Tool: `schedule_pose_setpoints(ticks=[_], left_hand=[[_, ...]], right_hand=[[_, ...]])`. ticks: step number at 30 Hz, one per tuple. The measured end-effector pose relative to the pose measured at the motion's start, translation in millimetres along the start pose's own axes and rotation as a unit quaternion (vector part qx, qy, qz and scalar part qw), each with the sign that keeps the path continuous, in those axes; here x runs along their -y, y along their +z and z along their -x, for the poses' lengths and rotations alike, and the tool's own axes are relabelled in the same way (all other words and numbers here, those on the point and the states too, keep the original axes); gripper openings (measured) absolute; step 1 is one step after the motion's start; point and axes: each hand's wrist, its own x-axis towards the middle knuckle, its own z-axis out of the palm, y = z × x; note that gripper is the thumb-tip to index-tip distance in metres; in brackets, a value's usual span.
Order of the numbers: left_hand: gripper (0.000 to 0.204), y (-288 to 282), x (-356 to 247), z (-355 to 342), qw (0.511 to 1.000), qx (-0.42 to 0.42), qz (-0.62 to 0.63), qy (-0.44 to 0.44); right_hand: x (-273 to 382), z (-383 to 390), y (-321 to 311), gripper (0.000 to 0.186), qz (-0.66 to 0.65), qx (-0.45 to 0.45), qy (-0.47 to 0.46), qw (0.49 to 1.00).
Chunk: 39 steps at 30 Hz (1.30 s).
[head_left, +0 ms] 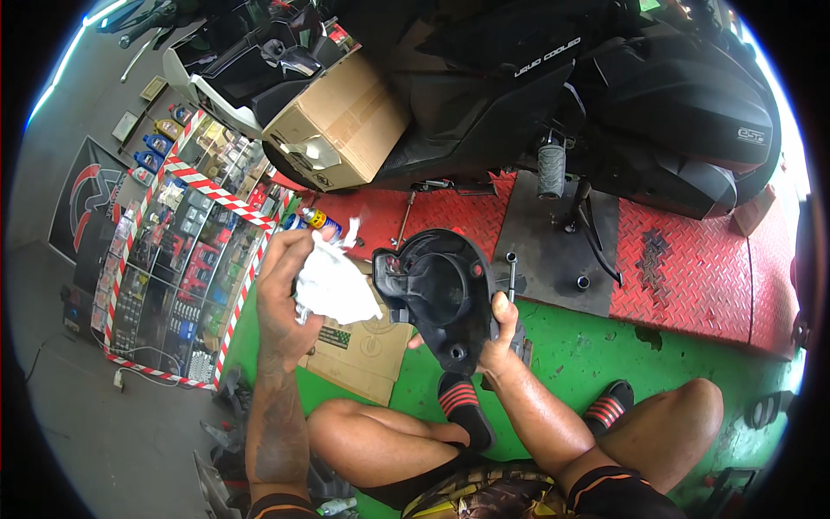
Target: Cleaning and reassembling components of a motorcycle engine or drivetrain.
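My left hand [281,285] is closed round a crumpled white rag [337,287], its loose corner sticking up past the fingers. Beside it, my right hand [501,333] grips a black plastic motorcycle cover [443,294] by its lower right edge, thumb on the near face. The cover is tilted up so that its hollowed inside, with a round recess and a hole at the bottom tip, faces me. A narrow gap separates rag and cover. Most of my right fingers are hidden behind the cover.
A black scooter [484,112] stands on a red tread-plate platform [700,285], with a cardboard box [341,121] by its footboard. Tools, including a ratchet [512,272], and a blue-and-yellow can [320,221] lie beyond my hands. Flattened cardboard [363,359] covers green floor; a glass display case [186,268] stands left.
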Motion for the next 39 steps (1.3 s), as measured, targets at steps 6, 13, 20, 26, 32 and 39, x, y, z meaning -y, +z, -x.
schedule_pose_setpoints(ticks=[6, 13, 20, 26, 32, 39], left_hand=[[0.056, 25.0, -0.7, -15.6, 0.982, 0.181, -0.051, -0.021], [0.025, 26.1, 33.2, -2.1, 0.941, 0.207, -0.247, 0.105], [0.027, 34.7, 48.9, 9.9, 0.997, 0.064, -0.051, 0.015], [0.054, 35.1, 31.9, 20.6, 0.985, -0.103, -0.112, 0.078], [0.056, 59.9, -2.8, 56.7, 0.928, 0.162, -0.335, -0.021], [0.031, 25.6, -10.8, 13.7, 0.984, -0.057, -0.170, 0.022]], right_hand=[[-5.3, 6.6, 0.7, 0.108, 0.142, 0.034, 0.028, 0.989], [24.6, 7.5, -13.7, 0.115, 0.321, 0.049, 0.112, 0.939], [7.8, 6.2, -17.4, 0.096, 0.042, 0.055, 0.112, 0.991], [13.1, -2.0, -14.8, 0.101, -0.051, 0.003, 0.033, 0.998], [7.2, 3.4, -17.2, 0.094, 0.124, -0.063, 0.009, 0.990], [-0.9, 0.0, -28.2, 0.100, 0.076, -0.005, 0.017, 0.997]])
